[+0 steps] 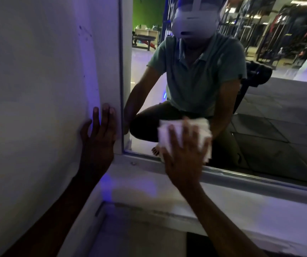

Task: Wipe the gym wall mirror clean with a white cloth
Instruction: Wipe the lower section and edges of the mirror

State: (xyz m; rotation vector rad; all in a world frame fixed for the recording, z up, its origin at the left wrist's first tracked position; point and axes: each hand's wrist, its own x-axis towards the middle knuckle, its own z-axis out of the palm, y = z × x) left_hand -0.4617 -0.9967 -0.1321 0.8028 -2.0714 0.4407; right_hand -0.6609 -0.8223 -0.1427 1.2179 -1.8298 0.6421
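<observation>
Two bare forearms, nearest the camera, rising from the bottom edge toward the wall.

Left hand (pixel 98 140): flat on the white wall (pixel 37 80), fingers (pixel 105 115) straight and spread, tips just beside the mirror's left frame edge. Holds nothing.

Right hand (pixel 183 156): palm pressed against a white cloth (pixel 200 130), fingers straight and splayed over it, pinning it to the glass. Motion blur softens the fingertips.

White cloth: folded or bunched, lying against the mirror (pixel 260 127) close to its bottom-left corner, its lower part reaching the bottom frame rail (pixel 241 178).

Mirror: wall-mounted, pale frame on the left and bottom edges. Glass shows the reflection of a crouching person in a green polo shirt (pixel 200 71) wearing a white headset (pixel 195 21), with gym racks (pixel 278 25), a weight bench (pixel 143 40) and a green wall (pixel 147 12) behind.

White ledge (pixel 223 206): runs below the bottom frame rail, touched by violet light.
</observation>
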